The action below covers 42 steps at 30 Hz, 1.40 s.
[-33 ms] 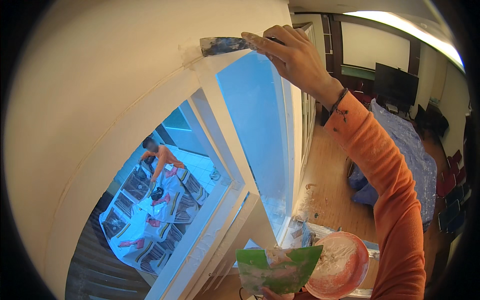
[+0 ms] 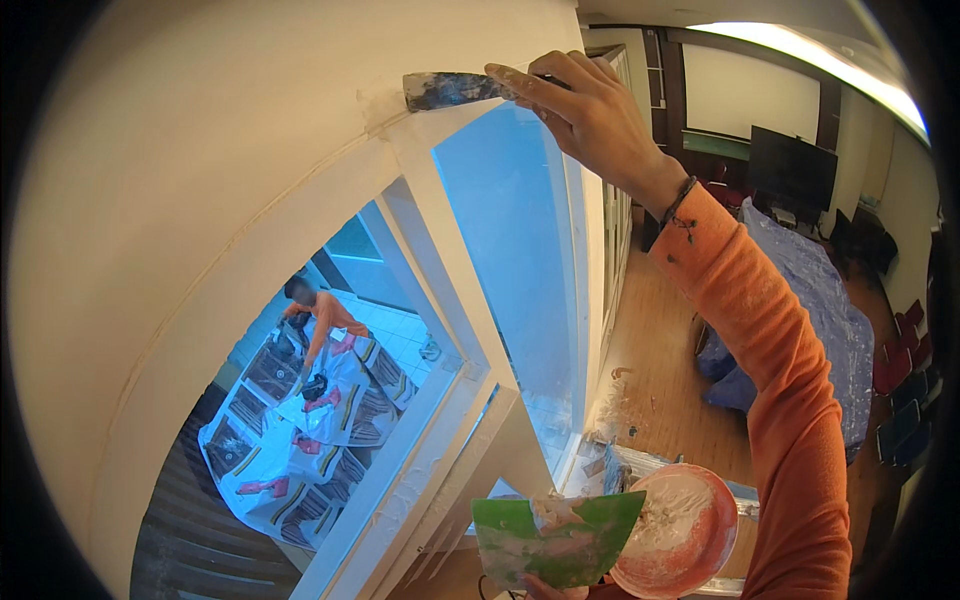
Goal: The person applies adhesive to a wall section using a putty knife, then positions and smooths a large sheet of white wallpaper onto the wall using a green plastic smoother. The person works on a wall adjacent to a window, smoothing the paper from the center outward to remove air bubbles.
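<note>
My right hand (image 2: 600, 115), raised at arm's length, grips a putty knife (image 2: 450, 91). Its blade, smeared with dark and pale residue, lies against the cream wall (image 2: 250, 110) just above the upper corner of the window frame (image 2: 402, 160). A rough pale patch of filler shows on the wall beside the blade. Low in the view, my left hand (image 2: 550, 588) holds a green plastic spreader (image 2: 590, 545) caked with putty; only some fingers show beneath it. Right beside the spreader is a reddish tub (image 2: 722, 540) containing whitish putty.
Metal rails (image 2: 745, 498) stand near the tub. Through the glass, a person in orange (image 2: 330, 315) leans over a sheet-covered surface. At right, a blue sheet (image 2: 800, 300) drapes something bulky; chairs (image 2: 900, 430) line the far side. White debris spots the wooden floor (image 2: 660, 400).
The putty knife's blade has shifted very slightly to the right along the wall. Everything else looks unchanged.
</note>
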Each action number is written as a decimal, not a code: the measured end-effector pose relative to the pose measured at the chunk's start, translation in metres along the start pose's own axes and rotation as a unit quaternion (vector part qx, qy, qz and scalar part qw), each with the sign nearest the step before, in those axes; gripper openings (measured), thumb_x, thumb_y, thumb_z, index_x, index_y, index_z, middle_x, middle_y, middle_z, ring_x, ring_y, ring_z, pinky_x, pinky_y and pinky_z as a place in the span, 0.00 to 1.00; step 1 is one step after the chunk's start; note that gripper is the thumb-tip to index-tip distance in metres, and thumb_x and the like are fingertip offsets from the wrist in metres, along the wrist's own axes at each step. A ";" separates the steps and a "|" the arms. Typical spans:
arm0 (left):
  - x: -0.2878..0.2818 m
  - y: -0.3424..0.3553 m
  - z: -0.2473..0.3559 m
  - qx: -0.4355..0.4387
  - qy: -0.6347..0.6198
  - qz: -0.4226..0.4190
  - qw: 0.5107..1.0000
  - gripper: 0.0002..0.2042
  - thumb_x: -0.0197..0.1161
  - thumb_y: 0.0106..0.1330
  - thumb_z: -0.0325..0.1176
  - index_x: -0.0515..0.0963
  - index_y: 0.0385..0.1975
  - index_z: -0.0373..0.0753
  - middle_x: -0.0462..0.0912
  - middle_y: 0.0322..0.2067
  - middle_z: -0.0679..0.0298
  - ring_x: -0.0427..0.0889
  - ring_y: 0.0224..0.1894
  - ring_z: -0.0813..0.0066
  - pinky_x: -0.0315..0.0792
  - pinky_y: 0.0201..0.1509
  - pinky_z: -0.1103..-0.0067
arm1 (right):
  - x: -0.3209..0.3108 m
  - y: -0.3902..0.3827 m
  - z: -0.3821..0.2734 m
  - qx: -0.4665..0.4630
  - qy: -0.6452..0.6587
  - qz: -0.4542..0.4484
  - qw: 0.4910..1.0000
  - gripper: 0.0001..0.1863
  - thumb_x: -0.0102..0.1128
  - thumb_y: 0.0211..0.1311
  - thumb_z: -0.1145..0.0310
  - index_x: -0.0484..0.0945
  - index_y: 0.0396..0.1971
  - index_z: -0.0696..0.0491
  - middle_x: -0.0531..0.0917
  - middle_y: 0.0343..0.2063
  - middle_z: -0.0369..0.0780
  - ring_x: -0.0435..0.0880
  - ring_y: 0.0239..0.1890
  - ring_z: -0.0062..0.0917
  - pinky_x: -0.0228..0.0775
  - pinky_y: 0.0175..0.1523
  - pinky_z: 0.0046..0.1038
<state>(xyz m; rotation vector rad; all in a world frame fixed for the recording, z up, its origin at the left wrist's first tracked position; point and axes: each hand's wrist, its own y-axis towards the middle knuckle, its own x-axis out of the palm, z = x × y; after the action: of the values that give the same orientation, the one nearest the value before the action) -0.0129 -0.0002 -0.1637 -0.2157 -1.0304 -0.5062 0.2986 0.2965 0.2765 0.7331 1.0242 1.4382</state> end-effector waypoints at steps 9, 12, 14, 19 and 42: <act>-0.001 0.003 0.001 -0.008 0.006 -0.003 1.000 0.33 0.49 0.75 0.54 0.60 0.72 0.38 0.69 0.67 0.58 0.71 0.65 0.62 0.67 0.69 0.65 | 0.003 -0.003 0.007 0.002 -0.011 -0.009 1.000 0.25 0.61 0.68 0.69 0.78 0.63 0.32 0.80 0.38 0.32 0.82 0.41 0.27 0.76 0.50 0.33; -0.002 0.002 0.001 -0.008 0.009 -0.002 1.000 0.32 0.49 0.75 0.54 0.60 0.72 0.38 0.69 0.66 0.58 0.71 0.65 0.62 0.67 0.69 0.65 | 0.004 -0.003 0.007 -0.005 -0.018 -0.004 1.000 0.25 0.61 0.68 0.70 0.78 0.63 0.32 0.80 0.38 0.32 0.82 0.41 0.26 0.76 0.50 0.33; -0.002 0.001 0.001 -0.008 0.009 -0.002 1.000 0.32 0.49 0.76 0.54 0.60 0.72 0.38 0.69 0.66 0.57 0.71 0.65 0.62 0.67 0.69 0.65 | 0.003 -0.003 0.006 -0.008 -0.026 -0.003 1.000 0.25 0.60 0.68 0.70 0.78 0.63 0.32 0.80 0.39 0.32 0.82 0.42 0.26 0.76 0.50 0.33; -0.003 0.003 0.001 -0.009 0.011 -0.004 1.000 0.32 0.49 0.76 0.54 0.60 0.72 0.38 0.69 0.66 0.57 0.71 0.65 0.61 0.67 0.69 0.65 | 0.002 -0.005 0.007 -0.001 -0.054 -0.013 0.998 0.26 0.60 0.67 0.71 0.78 0.63 0.31 0.80 0.39 0.31 0.81 0.42 0.26 0.75 0.50 0.33; -0.004 0.013 0.001 -0.008 0.011 0.005 1.000 0.31 0.46 0.77 0.54 0.60 0.71 0.38 0.70 0.66 0.57 0.71 0.65 0.61 0.67 0.69 0.64 | 0.001 -0.009 0.007 0.017 -0.032 0.006 0.999 0.27 0.63 0.64 0.70 0.79 0.62 0.31 0.80 0.36 0.32 0.81 0.41 0.27 0.75 0.48 0.33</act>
<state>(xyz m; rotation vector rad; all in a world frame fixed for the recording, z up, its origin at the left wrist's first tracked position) -0.0085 0.0128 -0.1655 -0.2291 -1.0044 -0.5074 0.3082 0.2987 0.2707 0.8068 0.9985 1.4005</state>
